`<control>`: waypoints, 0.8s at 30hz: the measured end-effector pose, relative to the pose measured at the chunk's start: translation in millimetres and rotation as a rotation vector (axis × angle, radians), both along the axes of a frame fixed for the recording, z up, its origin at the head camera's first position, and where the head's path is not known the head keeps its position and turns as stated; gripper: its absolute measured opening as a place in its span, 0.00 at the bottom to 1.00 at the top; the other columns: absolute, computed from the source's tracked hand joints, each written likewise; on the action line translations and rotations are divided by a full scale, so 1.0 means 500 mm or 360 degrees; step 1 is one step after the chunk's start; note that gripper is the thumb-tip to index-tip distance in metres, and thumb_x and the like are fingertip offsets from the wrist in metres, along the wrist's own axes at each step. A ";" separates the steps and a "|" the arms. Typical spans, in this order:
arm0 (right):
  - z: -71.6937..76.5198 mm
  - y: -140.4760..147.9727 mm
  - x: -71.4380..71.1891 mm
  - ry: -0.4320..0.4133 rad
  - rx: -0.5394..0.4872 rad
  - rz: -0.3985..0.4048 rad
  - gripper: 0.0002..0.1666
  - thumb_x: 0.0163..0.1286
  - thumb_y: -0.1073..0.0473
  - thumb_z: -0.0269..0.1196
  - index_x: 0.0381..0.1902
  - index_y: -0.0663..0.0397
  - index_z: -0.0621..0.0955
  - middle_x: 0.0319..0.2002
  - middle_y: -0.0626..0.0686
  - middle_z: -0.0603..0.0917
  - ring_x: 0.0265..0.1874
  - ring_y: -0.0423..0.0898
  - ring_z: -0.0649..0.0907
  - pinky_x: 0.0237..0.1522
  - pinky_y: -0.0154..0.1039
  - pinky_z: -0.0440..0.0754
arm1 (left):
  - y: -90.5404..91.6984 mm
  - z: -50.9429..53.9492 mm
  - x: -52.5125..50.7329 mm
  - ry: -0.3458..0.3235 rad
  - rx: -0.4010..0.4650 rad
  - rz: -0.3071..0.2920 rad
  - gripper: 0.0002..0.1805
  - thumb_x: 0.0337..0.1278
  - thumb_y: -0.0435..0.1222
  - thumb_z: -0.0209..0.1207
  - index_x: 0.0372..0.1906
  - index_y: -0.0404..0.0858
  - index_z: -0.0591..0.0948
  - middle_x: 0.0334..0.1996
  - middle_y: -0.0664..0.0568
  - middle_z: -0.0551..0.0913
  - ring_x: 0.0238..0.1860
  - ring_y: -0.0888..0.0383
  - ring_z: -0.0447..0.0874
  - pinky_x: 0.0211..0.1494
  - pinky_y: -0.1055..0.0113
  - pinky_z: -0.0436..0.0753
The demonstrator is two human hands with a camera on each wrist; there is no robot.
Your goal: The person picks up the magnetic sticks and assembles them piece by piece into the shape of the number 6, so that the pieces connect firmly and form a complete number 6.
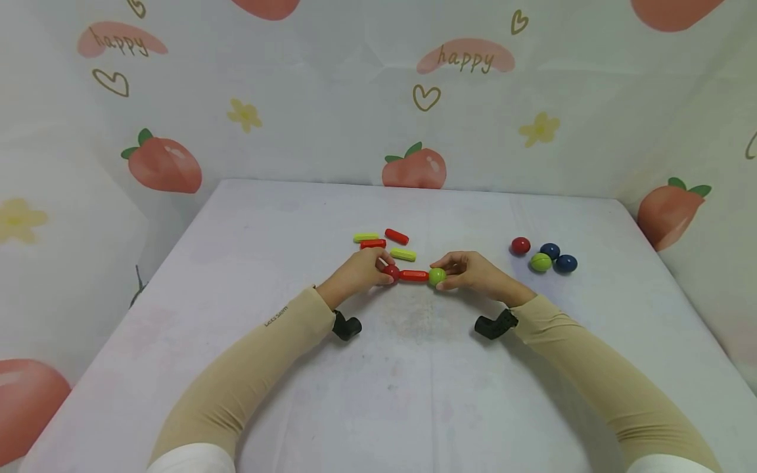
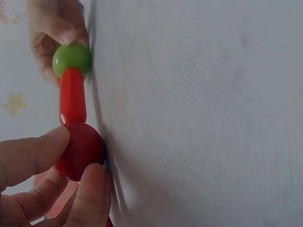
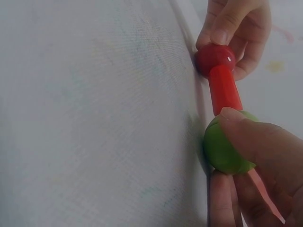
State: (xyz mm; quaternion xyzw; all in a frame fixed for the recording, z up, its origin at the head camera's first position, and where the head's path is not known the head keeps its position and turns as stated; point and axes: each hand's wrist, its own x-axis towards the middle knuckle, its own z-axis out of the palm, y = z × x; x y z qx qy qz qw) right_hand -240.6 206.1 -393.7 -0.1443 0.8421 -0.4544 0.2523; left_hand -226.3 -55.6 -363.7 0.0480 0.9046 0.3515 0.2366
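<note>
My left hand (image 1: 362, 269) pinches a dark red ball (image 2: 81, 151) between thumb and fingers. A green ball (image 3: 227, 146) sits in the pinch of my right hand (image 1: 473, 272). Between the two balls runs a red rod (image 1: 414, 276), its ends meeting both of them, so the three form a straight line low over the table. Each wrist view shows the opposite hand at the far end of this line. Whether the rod's ends go into the balls is hidden.
Beyond my left hand lie two red rods (image 1: 397, 236) and two yellow-green rods (image 1: 403, 254). Off to the right are a red ball (image 1: 520, 246), a green ball (image 1: 541, 262) and two dark blue balls (image 1: 566, 263). A patterned cloth (image 1: 331, 131) hangs behind the white table (image 1: 378, 407).
</note>
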 end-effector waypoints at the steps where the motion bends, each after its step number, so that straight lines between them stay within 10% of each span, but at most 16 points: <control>1: -0.002 -0.001 0.000 0.0000 -0.0003 -0.0001 0.27 0.67 0.61 0.70 0.63 0.59 0.80 0.56 0.58 0.82 0.51 0.47 0.78 0.49 0.30 0.77 | -0.001 -0.001 0.000 0.0001 0.0003 -0.0002 0.20 0.64 0.34 0.67 0.59 0.38 0.78 0.55 0.43 0.84 0.52 0.52 0.81 0.54 0.63 0.81; 13: -0.013 -0.009 0.012 0.0000 -0.0016 -0.0020 0.27 0.67 0.60 0.70 0.63 0.58 0.80 0.56 0.57 0.83 0.51 0.47 0.78 0.50 0.30 0.78 | -0.026 0.000 0.003 -0.0019 0.0019 -0.0057 0.23 0.65 0.38 0.66 0.63 0.40 0.76 0.53 0.45 0.84 0.46 0.53 0.82 0.49 0.65 0.81; 24: -0.015 -0.018 0.024 0.0031 -0.0023 -0.0045 0.27 0.67 0.61 0.71 0.62 0.59 0.80 0.56 0.58 0.83 0.50 0.46 0.79 0.50 0.30 0.78 | -0.084 0.034 -0.012 0.0178 0.0140 -0.0007 0.19 0.70 0.40 0.60 0.61 0.40 0.79 0.57 0.43 0.81 0.52 0.50 0.81 0.54 0.62 0.79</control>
